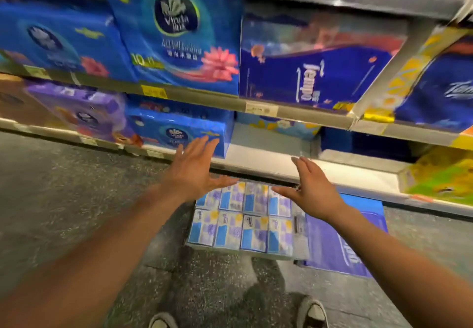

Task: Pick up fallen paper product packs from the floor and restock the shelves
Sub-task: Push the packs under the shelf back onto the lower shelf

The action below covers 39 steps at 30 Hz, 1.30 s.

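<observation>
Head view: we are at the pick-up step, with the left hand and right hand both spread flat, holding nothing, above the pocket-tissue multipack that lies flat on the floor just before the bottom shelf. We judge the next move calls for lowering both palms to its side edges, clamping it, and lifting it into the gap beside the blue Vinda pack.

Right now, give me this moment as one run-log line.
left hand: open, empty | right hand: open, empty | tissue multipack: on floor, not gripped | purple pack: on floor, right of it | bottom shelf: gap
</observation>
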Each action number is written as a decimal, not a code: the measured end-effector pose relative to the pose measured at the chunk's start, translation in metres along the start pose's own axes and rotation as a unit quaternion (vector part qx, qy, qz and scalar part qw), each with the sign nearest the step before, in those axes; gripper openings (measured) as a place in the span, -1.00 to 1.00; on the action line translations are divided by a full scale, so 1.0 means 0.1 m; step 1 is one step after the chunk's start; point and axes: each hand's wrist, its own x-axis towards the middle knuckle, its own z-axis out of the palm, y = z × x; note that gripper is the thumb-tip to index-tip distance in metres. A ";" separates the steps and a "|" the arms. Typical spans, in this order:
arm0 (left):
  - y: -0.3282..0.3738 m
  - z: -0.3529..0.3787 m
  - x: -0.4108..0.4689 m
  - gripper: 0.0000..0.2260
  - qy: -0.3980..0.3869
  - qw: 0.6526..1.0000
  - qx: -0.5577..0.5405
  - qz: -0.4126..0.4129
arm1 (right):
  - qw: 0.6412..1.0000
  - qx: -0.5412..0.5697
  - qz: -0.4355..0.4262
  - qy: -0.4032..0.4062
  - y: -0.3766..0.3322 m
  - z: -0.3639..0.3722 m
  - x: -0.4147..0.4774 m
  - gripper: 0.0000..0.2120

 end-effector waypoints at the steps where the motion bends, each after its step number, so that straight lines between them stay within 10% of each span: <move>1: -0.10 0.28 0.12 -0.01 -0.002 1.000 -0.006 0.003 | 1.000 0.009 0.007 -0.005 0.07 0.24 0.08 0.08; 12: -0.81 2.93 0.75 0.22 -0.027 0.996 -0.056 -0.056 | 0.989 0.018 0.147 -0.027 1.01 2.50 0.56 0.24; 21: -1.16 3.51 0.78 0.16 -0.082 0.977 -0.126 -0.150 | 0.944 0.176 0.270 -0.065 1.38 3.26 0.44 0.27; 27: -1.31 3.80 0.66 0.06 -0.109 0.912 -0.273 -0.287 | 0.878 0.327 0.340 -0.073 1.44 3.48 0.39 -0.48; 30: -1.27 3.91 0.62 -0.35 -0.128 0.879 -0.332 -0.319 | 0.848 0.409 0.331 -0.066 1.40 3.48 0.32 -0.57; 33: -1.26 3.83 0.60 -0.30 -0.113 0.882 -0.336 -0.310 | 0.837 0.415 0.352 -0.054 1.45 3.42 0.29 -0.65; 39: -1.23 3.31 0.66 -0.25 -0.049 0.910 -0.320 -0.258 | 0.852 0.419 0.315 0.003 1.46 2.73 0.37 -0.12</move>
